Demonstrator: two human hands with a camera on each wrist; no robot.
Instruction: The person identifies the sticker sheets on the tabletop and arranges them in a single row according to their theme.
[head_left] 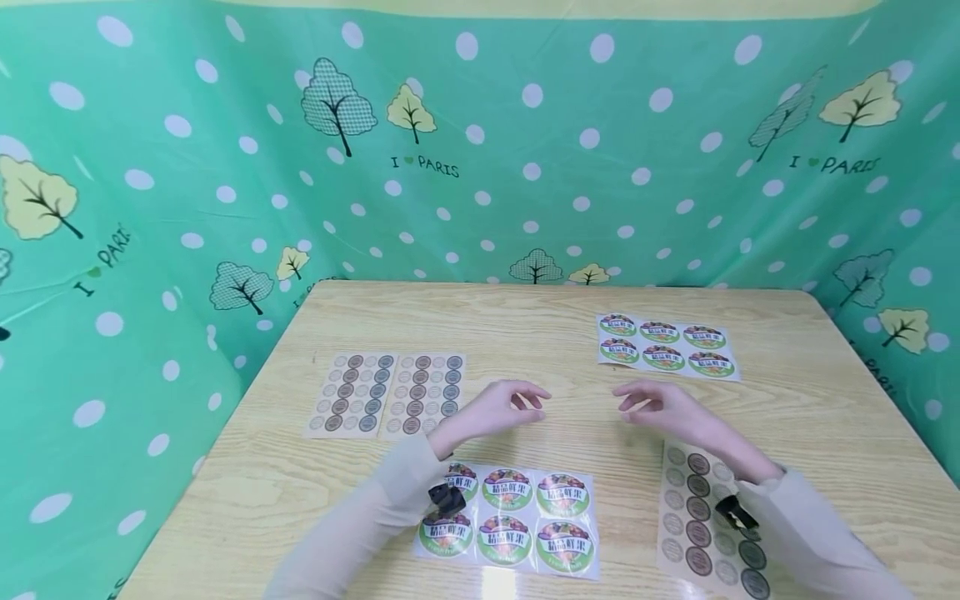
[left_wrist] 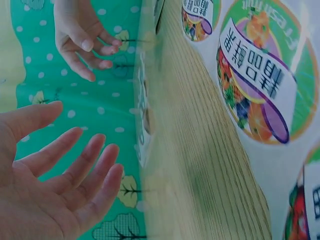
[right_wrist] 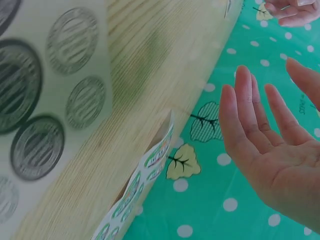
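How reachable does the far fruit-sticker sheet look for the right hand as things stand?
Probably yes: the right hand is empty, and the far fruit-sticker sheet lies beyond it on the table, with nothing visible between them to block the way.

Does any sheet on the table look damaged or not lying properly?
Yes, the far fruit-sticker sheet looks odd: in the right wrist view, it curls up from the table instead of lying flat. I see no tear or spill.
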